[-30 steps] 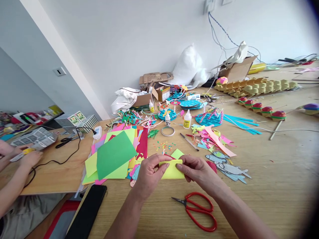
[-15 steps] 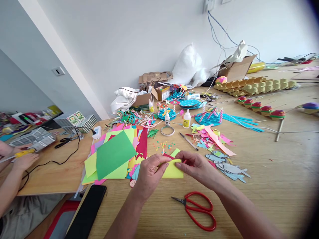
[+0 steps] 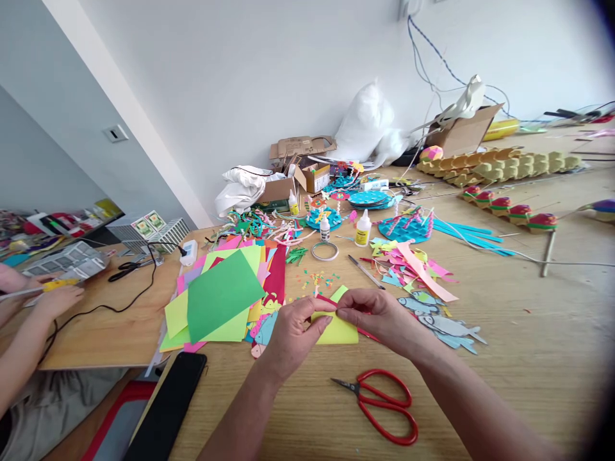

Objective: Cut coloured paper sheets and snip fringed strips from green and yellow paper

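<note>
A folded yellow paper (image 3: 340,333) is held up over the wooden table between my two hands. My left hand (image 3: 294,330) pinches its left upper edge with thumb and index finger. From the other side, the fingertips of my right hand (image 3: 379,314) are closed on the top edge, almost touching the left ones. Red paper (image 3: 368,334) and a light green piece (image 3: 339,293) show behind it, partly covered by my hands. Closer to me lie red-handled scissors (image 3: 356,388), blades pointing left. Tiny paper scraps (image 3: 319,280) are scattered just beyond my hands.
Left is a stack of coloured sheets, a green sheet (image 3: 223,298) on top, with a black phone (image 3: 170,397) nearer me. Fish cutouts (image 3: 444,321) and paper strips (image 3: 423,272) lie right. A glue bottle (image 3: 362,230) and tape roll (image 3: 325,251) stand beyond. A co-worker's hands (image 3: 57,294) are far left.
My right fingertips have shifted slightly left along the yellow paper's top edge, closer to my left hand. More of the red paper shows behind it. The view has shifted slightly.
</note>
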Available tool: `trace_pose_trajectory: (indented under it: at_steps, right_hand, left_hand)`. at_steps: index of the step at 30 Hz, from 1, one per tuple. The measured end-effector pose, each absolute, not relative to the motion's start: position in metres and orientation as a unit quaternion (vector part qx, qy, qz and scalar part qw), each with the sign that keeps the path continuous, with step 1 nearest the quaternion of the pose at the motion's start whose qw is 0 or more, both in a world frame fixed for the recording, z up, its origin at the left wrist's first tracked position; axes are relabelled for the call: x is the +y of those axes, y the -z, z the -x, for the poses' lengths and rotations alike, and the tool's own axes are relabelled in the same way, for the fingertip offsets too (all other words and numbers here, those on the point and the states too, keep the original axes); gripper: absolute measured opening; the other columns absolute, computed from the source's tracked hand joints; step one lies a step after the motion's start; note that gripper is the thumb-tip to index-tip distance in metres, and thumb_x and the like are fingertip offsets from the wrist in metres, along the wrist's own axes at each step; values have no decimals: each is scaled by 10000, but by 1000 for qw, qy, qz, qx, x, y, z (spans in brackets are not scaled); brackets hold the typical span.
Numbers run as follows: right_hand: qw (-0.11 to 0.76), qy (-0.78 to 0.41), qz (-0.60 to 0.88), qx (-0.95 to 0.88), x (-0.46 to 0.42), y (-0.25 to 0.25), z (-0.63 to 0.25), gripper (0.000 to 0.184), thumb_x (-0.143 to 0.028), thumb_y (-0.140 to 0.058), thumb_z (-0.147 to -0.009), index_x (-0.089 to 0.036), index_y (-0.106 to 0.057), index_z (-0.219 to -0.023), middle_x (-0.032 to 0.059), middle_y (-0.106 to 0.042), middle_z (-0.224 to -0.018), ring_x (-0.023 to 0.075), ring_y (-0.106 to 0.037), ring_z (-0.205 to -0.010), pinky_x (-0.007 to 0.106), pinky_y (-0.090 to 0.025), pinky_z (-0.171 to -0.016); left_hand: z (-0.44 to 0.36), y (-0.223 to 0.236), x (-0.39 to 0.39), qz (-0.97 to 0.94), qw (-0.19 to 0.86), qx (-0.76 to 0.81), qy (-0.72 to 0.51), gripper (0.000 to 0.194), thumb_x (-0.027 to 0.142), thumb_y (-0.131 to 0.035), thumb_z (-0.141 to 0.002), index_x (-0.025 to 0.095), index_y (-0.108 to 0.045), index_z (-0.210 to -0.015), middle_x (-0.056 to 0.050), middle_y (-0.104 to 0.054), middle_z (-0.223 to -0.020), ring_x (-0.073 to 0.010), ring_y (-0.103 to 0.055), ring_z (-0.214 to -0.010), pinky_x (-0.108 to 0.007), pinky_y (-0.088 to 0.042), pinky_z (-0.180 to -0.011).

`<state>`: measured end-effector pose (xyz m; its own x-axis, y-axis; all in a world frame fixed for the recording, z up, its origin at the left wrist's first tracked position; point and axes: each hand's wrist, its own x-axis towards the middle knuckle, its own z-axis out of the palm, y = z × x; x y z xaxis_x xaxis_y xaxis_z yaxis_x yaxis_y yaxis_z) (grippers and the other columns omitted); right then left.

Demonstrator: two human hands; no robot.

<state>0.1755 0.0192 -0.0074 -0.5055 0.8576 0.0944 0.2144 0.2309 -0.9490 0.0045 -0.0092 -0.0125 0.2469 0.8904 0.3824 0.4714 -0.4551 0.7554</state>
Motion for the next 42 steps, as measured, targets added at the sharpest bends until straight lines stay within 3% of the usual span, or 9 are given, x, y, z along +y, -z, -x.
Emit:
trace_pose_trajectory:
  at_steps: [10,15,20,30,33,36,38,42]
  right_hand:
    - [294,-453,381,-750,23,5,-176,135,-258,-511,-759,-170,-574,-678,-39,-475,-586,91,-403,-539,194,-298,-473]
    - [321,-447,398,-734,23,5,-178,143,-271,-528,-756,-175,-556,-653,-40,-464,-571,93,-400,-536,199,-307,-478]
    - [339,-430,402,-734,21,6,-177,147,-255,-523,-758,-174,-545,-638,-37,-473,-567,101,-419,-551,205,-322,-499]
    - [253,-317,394,-825,21,-9,-178,158,-254,-505,-776,-179,-592,-668,-11,-562,-608,115,-477,-552,218,-334,-497]
    - [287,-287,413,-815,21,-11,-179,146,-226,-516,-760,-187,-580,-635,-13,-574,-595,120,-493,-556,223,-349,-519]
    - [357,-310,426,-771,20,-2,-179,146,-248,-518,-761,-195,-553,-630,-18,-564,-594,125,-498,-569,227,-373,-541]
    - [392,-353,419,-739,18,6,-178,164,-286,-516,-769,-195,-548,-637,-18,-548,-585,127,-495,-566,230,-388,-542]
    - [435,-391,417,-696,13,17,-173,185,-343,-530,-761,-195,-566,-656,-8,-555,-589,143,-509,-576,246,-404,-546]
  left_hand:
    - [-6,14,-6,-758,259,438,-409,150,152,-534,-767,197,-632,-872,-16,-662,-795,-114,-583,-698,-200,-436,-665]
    - [-8,18,-7,-666,372,466,-447,265,181,-554,-731,187,-539,-995,-4,-614,-805,-99,-533,-654,-182,-422,-584]
    - [-12,22,-6,-603,460,466,-456,111,247,-522,-743,155,-546,-801,18,-537,-693,-98,-503,-634,-184,-400,-578]
    - [-10,9,-5,-713,290,509,-386,128,158,-508,-726,160,-496,-598,37,-446,-585,-93,-434,-595,-193,-351,-568]
    - [-12,9,-5,-676,346,472,-447,67,184,-546,-727,169,-538,-791,4,-542,-739,-117,-506,-716,-213,-401,-670]
    - [-18,18,-5,-572,476,413,-524,368,267,-632,-679,185,-474,-1000,-39,-562,-933,-143,-544,-817,-241,-440,-719]
    - [-26,24,-5,-510,533,403,-542,392,322,-667,-641,176,-492,-960,-43,-580,-897,-146,-561,-777,-243,-459,-684]
    - [-39,30,-6,-463,525,439,-563,337,386,-674,-627,150,-575,-847,-39,-624,-786,-166,-578,-759,-291,-462,-741]
